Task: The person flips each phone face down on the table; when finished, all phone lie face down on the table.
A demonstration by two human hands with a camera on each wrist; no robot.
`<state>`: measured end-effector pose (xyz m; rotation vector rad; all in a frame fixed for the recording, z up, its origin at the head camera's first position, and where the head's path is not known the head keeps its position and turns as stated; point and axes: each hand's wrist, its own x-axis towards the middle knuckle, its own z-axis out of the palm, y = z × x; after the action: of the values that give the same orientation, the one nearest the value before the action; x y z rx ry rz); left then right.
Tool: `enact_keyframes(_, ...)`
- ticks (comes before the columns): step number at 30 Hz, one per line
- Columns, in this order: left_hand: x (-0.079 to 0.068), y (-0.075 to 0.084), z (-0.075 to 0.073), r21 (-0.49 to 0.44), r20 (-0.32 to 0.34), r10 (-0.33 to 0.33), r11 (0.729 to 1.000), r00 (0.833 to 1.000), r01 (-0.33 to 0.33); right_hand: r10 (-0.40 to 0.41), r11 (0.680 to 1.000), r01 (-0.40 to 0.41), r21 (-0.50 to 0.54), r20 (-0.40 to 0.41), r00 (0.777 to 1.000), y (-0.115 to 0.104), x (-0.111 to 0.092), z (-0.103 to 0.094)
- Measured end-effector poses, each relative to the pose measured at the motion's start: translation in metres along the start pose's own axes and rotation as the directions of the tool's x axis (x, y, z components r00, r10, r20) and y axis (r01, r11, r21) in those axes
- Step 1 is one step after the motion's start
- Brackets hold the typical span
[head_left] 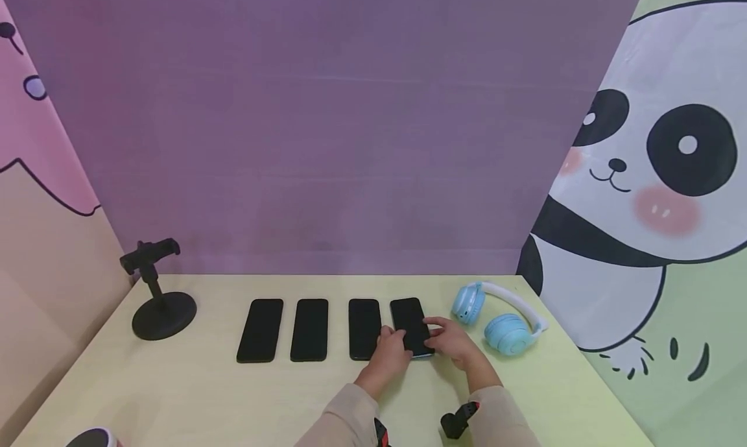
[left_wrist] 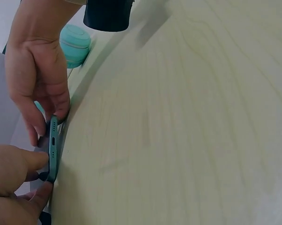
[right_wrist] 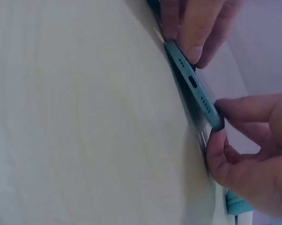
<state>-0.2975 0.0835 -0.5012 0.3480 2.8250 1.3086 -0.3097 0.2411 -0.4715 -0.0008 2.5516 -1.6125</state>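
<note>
A black-screened smartphone [head_left: 410, 320] with a blue-green frame is between my two hands, rightmost in a row of phones. My left hand [head_left: 388, 357] pinches its near left corner between thumb and finger. At the right edge, my right hand [head_left: 456, 344] pinches it with thumb and fingertips. In the right wrist view the phone's bottom edge [right_wrist: 192, 82], with its charging port and speaker holes, stands tilted, its underside partly showing above the table. Just left of it another black phone [head_left: 363, 327] lies flat, close to my left hand.
Two more black phones, an outer one [head_left: 260, 330] and an inner one [head_left: 310, 330], lie further left on the pale wooden table [head_left: 233, 401]. A black stand [head_left: 164, 316] is at the back left. Blue-and-white headphones [head_left: 506, 334] lie right of my right hand. A cup-like object [head_left: 93, 438] shows at the lower left.
</note>
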Motion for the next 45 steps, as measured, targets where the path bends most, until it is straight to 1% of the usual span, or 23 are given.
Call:
enact_keyframes(3, -0.001, 0.001, -0.001, -0.020, -0.002, -0.008, 1.000, 1.000, 0.008, -0.005, 0.995, 0.001, 0.095, 0.040, 0.999, 0.002, 0.000, -0.004)
enact_keyframes(6, -0.001, 0.002, -0.001, -0.039, -0.011, -0.010, 0.999, 1.000, 0.010, -0.013, 0.984, 0.000, 0.177, 0.073, 0.997, 0.004, 0.000, -0.007)
enact_keyframes(10, -0.001, 0.002, 0.001, -0.076, -0.036, 0.001, 0.997, 0.999, -0.004, -0.027, 0.967, 0.003, 0.256, 0.088, 0.996, 0.003, 0.000, -0.011)
enact_keyframes(12, -0.002, 0.001, 0.002, -0.095, -0.049, 0.006, 0.995, 0.999, -0.010, -0.032, 0.961, 0.006, 0.276, 0.088, 0.996, 0.003, 0.000, -0.012)
enact_keyframes(15, -0.001, 0.000, 0.003, -0.114, -0.057, -0.003, 0.993, 0.998, -0.003, -0.038, 0.955, 0.010, 0.298, 0.091, 0.995, 0.002, 0.000, -0.012)
enact_keyframes(19, -0.002, 0.000, 0.003, -0.126, -0.067, -0.005, 0.992, 0.998, -0.003, -0.047, 0.943, 0.012, 0.333, 0.099, 0.994, 0.001, 0.001, -0.011)
enact_keyframes(23, -0.002, 0.001, 0.002, -0.142, -0.092, 0.031, 0.989, 0.995, -0.044, -0.066, 0.929, 0.020, 0.370, 0.112, 0.991, 0.000, 0.001, -0.011)
enact_keyframes(27, 0.001, 0.001, 0.001, -0.182, -0.102, 0.074, 0.979, 0.992, -0.092, -0.120, 0.908, 0.040, 0.416, 0.168, 0.978, -0.001, 0.001, -0.012)
enact_keyframes(29, 0.002, 0.002, 0.000, -0.237, -0.096, 0.087, 0.966, 0.992, -0.108, -0.152, 0.896, 0.048, 0.441, 0.204, 0.967, -0.001, 0.000, -0.014)
enact_keyframes(32, 0.005, 0.001, -0.001, -0.331, -0.071, 0.090, 0.938, 0.993, -0.108, -0.186, 0.887, 0.057, 0.459, 0.242, 0.952, -0.002, -0.001, -0.016)
enact_keyframes(35, 0.006, -0.001, -0.001, -0.404, -0.046, 0.086, 0.910, 0.995, -0.097, -0.203, 0.892, 0.066, 0.448, 0.267, 0.942, 0.000, -0.001, -0.017)
enact_keyframes(38, 0.007, -0.002, -0.001, -0.444, -0.030, 0.081, 0.892, 0.996, -0.086, -0.227, 0.903, 0.091, 0.419, 0.290, 0.930, 0.002, 0.000, -0.018)
enact_keyframes(41, 0.007, -0.002, -0.001, -0.514, -0.003, 0.067, 0.856, 0.998, -0.059, -0.254, 0.909, 0.119, 0.399, 0.307, 0.917, 0.005, 0.002, -0.017)
enact_keyframes(45, 0.007, -0.003, -0.001, -0.591, 0.022, 0.052, 0.806, 0.998, -0.029, -0.266, 0.906, 0.125, 0.404, 0.315, 0.911, 0.007, 0.004, -0.015)
